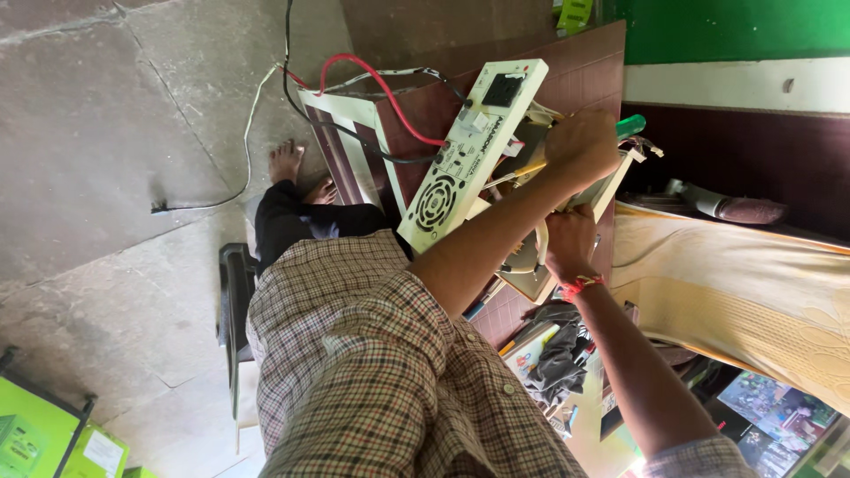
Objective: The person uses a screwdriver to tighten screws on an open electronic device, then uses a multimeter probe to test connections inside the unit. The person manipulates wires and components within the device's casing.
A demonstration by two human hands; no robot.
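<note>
Grey stone floor (115, 133) spreads wide and bare beyond our table (584, 71), whose edge runs just past the white unit (469, 150). The unit stands tilted on that table, fan grille low, socket high, red and black wires (381, 97) trailing off it. Our left hand (582, 146) grips a green-handled screwdriver (630, 126); our right hand (571, 243) clasps the unit's frame.

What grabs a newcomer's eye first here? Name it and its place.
The white device panel with a round fan grille, at upper centre, tilted on the brown table. Just right of it, one hand grips a green-handled tool and the other hand works below. A red wire loops over the panel's left.
</note>
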